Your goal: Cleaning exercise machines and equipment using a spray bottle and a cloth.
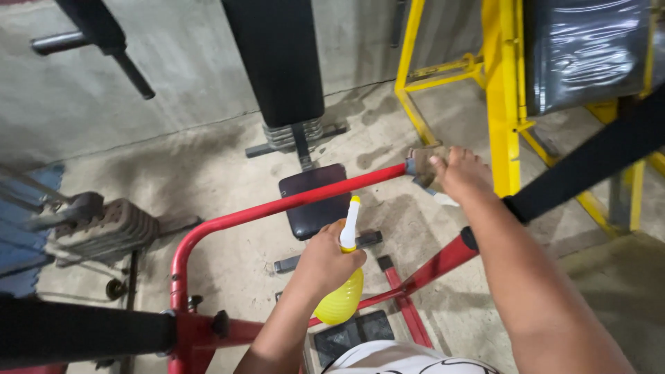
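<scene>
Left hand [325,260] grips a yellow spray bottle [342,294] (nozzle up); outstretched right hand [460,173] presses a cloth [424,166] onto the red bar [305,199].

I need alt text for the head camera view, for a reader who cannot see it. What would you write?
Seen from above, a person's right hand presses a brownish cloth onto the end of a red metal bar of a gym machine, while the left hand holds a yellow spray bottle with a white nozzle. Below lie a concrete floor, black padded seats and a yellow frame.

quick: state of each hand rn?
Left hand: closed around yellow spray bottle.
Right hand: closed on a cloth, pressed against end of red bar.
</scene>
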